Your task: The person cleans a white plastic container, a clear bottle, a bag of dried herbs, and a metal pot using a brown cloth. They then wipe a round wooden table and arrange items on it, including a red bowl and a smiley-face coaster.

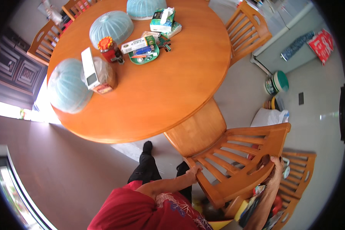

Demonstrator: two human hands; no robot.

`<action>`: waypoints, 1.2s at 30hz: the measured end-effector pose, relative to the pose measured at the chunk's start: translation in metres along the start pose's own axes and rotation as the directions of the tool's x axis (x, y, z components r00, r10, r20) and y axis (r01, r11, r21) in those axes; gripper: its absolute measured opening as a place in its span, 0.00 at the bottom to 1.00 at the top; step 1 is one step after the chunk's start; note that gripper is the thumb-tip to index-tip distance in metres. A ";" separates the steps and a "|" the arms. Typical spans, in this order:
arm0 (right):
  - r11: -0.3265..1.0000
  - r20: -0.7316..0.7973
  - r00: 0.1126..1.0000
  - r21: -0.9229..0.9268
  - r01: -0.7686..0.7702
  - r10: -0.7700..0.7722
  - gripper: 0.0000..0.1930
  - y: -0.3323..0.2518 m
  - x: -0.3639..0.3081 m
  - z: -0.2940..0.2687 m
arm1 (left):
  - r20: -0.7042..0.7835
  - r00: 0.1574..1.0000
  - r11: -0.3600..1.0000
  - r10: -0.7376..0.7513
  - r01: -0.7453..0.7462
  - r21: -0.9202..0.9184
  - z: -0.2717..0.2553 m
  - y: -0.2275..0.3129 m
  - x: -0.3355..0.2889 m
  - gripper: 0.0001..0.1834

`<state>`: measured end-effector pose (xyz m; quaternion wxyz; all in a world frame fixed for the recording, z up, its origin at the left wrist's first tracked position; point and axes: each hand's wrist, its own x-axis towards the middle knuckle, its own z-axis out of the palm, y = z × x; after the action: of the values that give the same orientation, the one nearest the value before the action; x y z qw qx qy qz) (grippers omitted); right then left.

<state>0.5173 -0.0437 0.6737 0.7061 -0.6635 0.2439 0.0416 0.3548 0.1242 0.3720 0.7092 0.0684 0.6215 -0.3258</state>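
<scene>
A wooden chair (228, 163) with a slatted back stands at the near right of the round table, its seat partly under the tabletop. My left hand (194, 173) is closed round the side post of the chair back. At the top rail, my right hand (276, 166) grips the edge beside the cut-out handle hole; some of its fingers are hidden behind the wood. Both of my forearms reach in from below, and my legs are beside the chair.
On the round wooden table (172, 88) stand light-blue mesh food covers (112, 27), a red-lidded jar (110, 50), a green tray (145, 57) and a tissue pack (162, 21). Another chair (249, 32) is at the far right. A green-lidded bucket (276, 82) and white bag (270, 117) line the right wall.
</scene>
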 end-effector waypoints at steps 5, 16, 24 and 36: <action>1.000 -0.018 1.000 0.004 -0.023 0.023 0.19 0.009 -0.052 0.034 | -0.008 1.000 0.997 -0.029 0.029 0.064 -0.047 0.031 -0.039 0.07; 0.996 -0.114 0.993 0.090 0.009 0.001 0.20 0.060 -0.152 0.094 | 0.099 0.993 0.942 -0.066 0.029 0.334 -0.159 0.104 -0.095 0.07; 0.979 -0.310 0.950 0.202 0.034 0.031 0.23 0.094 -0.223 0.160 | 0.092 0.991 0.898 -0.092 0.043 0.438 -0.221 0.172 -0.134 0.09; 0.959 -0.367 0.927 0.281 0.030 0.079 0.21 0.125 -0.284 0.223 | 0.027 0.995 0.858 -0.092 0.065 0.510 -0.290 0.251 -0.167 0.07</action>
<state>0.2848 0.2600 0.6731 0.7330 -0.5488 0.3859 -0.1122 0.2464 0.5279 0.3858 0.6675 0.2194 0.4978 -0.5084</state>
